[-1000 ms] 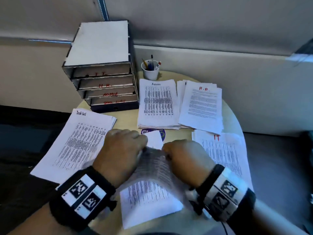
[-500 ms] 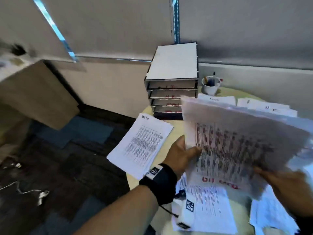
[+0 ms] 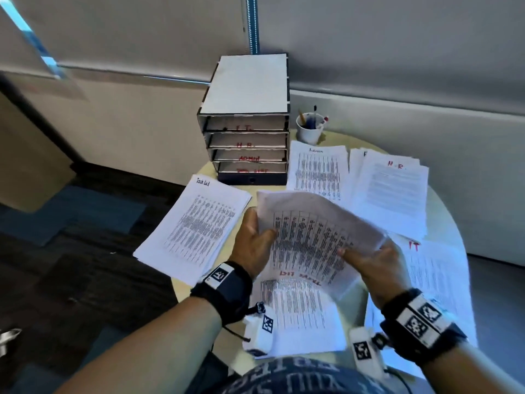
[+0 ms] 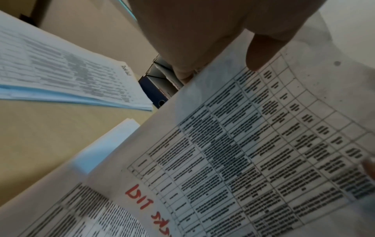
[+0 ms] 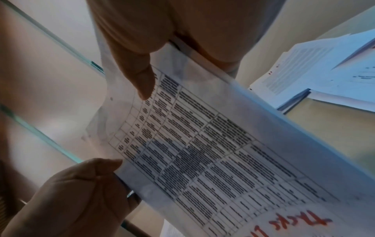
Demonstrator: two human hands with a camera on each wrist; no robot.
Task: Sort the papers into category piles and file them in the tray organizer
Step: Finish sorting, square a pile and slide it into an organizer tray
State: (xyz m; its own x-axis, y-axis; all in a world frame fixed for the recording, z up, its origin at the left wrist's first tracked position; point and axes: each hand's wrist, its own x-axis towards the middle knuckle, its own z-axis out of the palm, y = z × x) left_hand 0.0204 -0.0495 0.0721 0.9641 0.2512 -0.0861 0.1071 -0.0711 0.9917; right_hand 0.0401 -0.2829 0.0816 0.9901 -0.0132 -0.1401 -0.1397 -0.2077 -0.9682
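Observation:
A printed table sheet (image 3: 312,237) marked "Task List" in red is held in the air over the front pile (image 3: 298,317). My left hand (image 3: 254,241) grips its left edge, thumb on top (image 4: 257,52). My right hand (image 3: 372,260) pinches its right edge, thumb (image 5: 140,77) on the print. The sheet (image 5: 202,144) curves between them. On the table lie the Task List pile (image 3: 193,226), Admin pile (image 3: 318,169), H.R. pile (image 3: 392,191) and IT pile (image 3: 434,268). The tray organizer (image 3: 247,120) stands behind, with trays labelled I.T., H.R., ADMIN and TASK LIST.
A white cup of pens (image 3: 309,129) stands right of the organizer. The round table (image 3: 443,214) is small; the Task List pile overhangs its left edge above dark carpet (image 3: 85,265). A wall runs close behind.
Both hands have lifted the top sheet off the front pile. Half a second ago it was raised near the camera; now it is lower, over the pile.

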